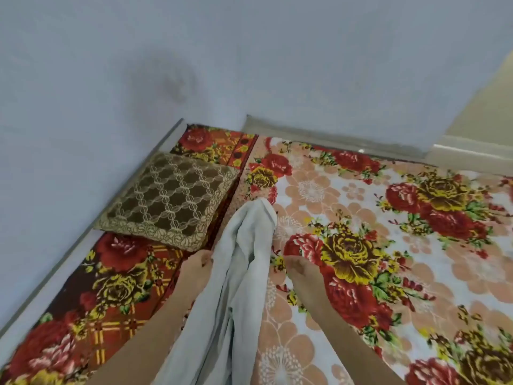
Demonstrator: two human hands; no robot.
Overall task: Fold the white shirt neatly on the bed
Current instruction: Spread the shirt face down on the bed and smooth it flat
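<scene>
The white shirt (244, 262) hangs in a long bunched strip between my two arms, running from the bottom of the view up to a tip that touches the bed (361, 207). My left hand (198, 263) pinches the shirt's left edge. My right hand (298, 269) is at the shirt's right edge, fingers closed against the cloth; its grip is partly hidden by the folds. The bed is covered by a floral blanket with red and yellow roses.
A brown patterned cushion (172, 201) lies on the bed at the left, close to the shirt's tip. A pale wall (222, 65) borders the bed at the back and left. A beige door frame (477, 126) stands at the right.
</scene>
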